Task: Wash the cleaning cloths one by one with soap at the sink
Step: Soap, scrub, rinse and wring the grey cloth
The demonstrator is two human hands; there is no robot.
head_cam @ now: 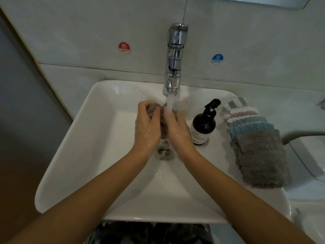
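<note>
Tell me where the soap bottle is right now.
In the head view, the dark soap bottle stands upright on the sink rim's right side, between the right hand and the stacked cloths.

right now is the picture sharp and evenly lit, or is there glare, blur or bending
Head view: dim, corners darker; glare on the chrome faucet and the sink rim; wide-angle bending curves the wall lines and sink edges; the grey cloth and running water are slightly blurred.

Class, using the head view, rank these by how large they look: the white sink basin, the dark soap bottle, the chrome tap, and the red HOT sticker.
1. white sink basin
2. chrome tap
3. dark soap bottle, close to the tap in apparent size, so this order is unsure
4. red HOT sticker
</note>
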